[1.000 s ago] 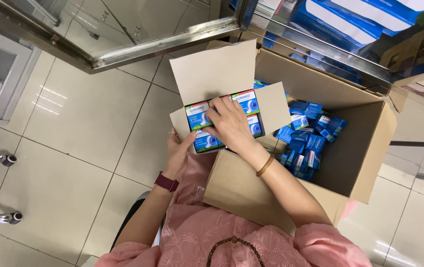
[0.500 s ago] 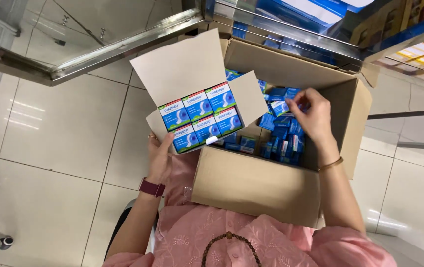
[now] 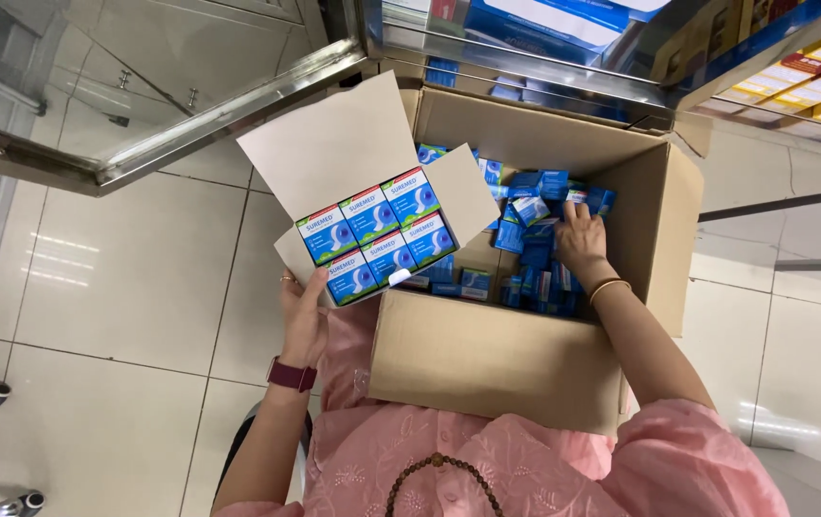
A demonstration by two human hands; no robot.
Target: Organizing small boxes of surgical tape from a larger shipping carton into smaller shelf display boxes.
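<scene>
- Left hand (image 3: pixel 303 321) grasps the white display carton (image 3: pixel 372 215) from beneath, at 9 o'clock of the brown shipping box (image 3: pixel 497 359); lid flap open and raised.
- Carton holds six small blue-and-green packets (image 3: pixel 379 235), labels up, in two rows.
- Judged light and thin-walled, crushable; best supported under the base.
- Right hand (image 3: pixel 580 244) rests fingers-down among loose blue packets (image 3: pixel 535 239) inside the box; whether it clasps one, cannot tell.
- Blue and yellow packages on shelves (image 3: pixel 812 77) at 1 o'clock.

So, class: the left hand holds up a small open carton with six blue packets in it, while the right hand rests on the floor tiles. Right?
Not quite. The head view shows the right hand reaching into the big cardboard box among loose blue packets. The left hand does hold the small open carton.
</scene>
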